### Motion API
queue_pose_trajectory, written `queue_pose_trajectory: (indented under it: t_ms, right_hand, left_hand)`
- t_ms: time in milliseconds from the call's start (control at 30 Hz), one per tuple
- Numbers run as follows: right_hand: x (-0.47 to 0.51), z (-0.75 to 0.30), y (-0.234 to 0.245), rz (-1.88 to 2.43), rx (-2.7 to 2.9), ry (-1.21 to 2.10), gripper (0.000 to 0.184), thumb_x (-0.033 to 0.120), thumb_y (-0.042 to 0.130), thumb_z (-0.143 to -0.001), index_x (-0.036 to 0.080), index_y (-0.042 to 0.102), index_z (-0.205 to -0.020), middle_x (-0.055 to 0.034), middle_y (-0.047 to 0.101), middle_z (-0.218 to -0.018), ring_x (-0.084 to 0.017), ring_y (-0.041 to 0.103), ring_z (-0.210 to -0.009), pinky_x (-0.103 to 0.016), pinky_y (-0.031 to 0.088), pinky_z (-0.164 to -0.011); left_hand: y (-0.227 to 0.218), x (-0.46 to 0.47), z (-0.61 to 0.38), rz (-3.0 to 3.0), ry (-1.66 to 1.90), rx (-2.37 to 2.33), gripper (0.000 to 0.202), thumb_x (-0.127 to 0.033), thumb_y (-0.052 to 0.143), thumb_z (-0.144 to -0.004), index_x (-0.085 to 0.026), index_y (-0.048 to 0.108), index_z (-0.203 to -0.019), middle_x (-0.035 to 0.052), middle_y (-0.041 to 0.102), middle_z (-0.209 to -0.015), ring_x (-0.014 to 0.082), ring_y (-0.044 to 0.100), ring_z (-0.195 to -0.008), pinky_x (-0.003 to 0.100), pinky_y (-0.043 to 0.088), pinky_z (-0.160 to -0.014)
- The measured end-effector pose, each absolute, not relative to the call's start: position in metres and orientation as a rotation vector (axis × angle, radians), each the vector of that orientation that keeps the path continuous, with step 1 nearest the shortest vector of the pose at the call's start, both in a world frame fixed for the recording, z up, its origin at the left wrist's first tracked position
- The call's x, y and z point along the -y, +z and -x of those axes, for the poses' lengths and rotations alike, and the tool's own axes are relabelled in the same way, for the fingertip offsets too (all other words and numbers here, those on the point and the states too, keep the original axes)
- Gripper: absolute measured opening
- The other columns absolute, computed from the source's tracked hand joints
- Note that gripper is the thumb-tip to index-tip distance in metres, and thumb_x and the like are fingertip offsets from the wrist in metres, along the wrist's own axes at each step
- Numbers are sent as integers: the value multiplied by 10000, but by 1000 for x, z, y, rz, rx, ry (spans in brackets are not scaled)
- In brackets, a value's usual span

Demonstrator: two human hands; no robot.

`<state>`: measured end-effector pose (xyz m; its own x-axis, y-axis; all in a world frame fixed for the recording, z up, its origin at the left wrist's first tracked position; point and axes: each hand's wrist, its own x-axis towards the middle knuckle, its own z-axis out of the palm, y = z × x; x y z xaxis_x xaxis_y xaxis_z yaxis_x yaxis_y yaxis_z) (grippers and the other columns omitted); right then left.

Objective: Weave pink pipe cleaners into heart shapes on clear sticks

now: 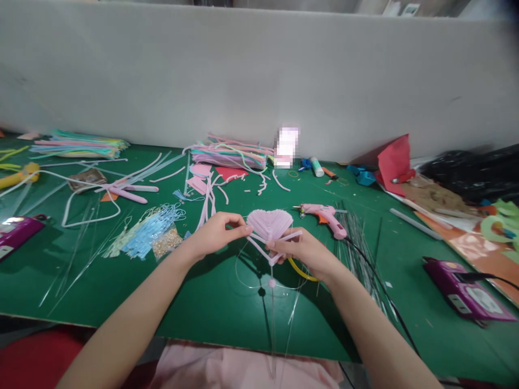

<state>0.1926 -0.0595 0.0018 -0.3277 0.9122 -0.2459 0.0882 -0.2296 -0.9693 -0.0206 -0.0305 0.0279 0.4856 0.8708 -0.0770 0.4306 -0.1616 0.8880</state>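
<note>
A lilac heart (270,222) made of fuzzy pipe cleaner is held up over the middle of the table. My left hand (217,235) pinches the end of a lilac pipe cleaner (258,249) beside the heart's left edge. This pipe cleaner bends into a V below the heart. With its thumb and fingers, my right hand (304,251) grips the same pipe cleaner under the heart's right side; some fingers are hidden. A thin clear stem hangs down from the V, with a small pink bead (272,283) on it. Yellow pliers-like handles (302,270) show partly behind my right hand.
A pink glue gun (324,215) lies right of my hands, beside thin wire rods (363,259). Bundled pipe cleaners (229,154) lie at the back. Blue tassels (148,232) and a bag of gold beads (166,241) are left. A purple box (466,292) stands right.
</note>
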Motion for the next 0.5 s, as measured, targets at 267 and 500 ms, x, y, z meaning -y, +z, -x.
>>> queue_pose_trajectory:
  t_ms: [267, 500]
  right_hand:
    - [58, -197, 1, 1223, 1301, 1686, 282, 406, 783, -630, 134, 713, -656, -44, 690, -612, -125, 602, -530, -246, 472, -547]
    - [58, -193, 0, 1257, 1298, 1729, 282, 393, 792, -618, 125, 709, -650, -43, 684, -600, -123, 603, -526, -249, 484, -544]
  left_hand:
    - [24, 17, 34, -1597, 895, -1181, 415, -595, 597, -767, -181, 598, -746, 26, 630, -790, 175, 582, -782, 309, 471, -760]
    - [25, 32, 24, -2229, 754, -1000, 162, -416, 685, -782, -267, 714, -838, 51, 481, -1282, 263, 363, -1297, 457, 276, -1101]
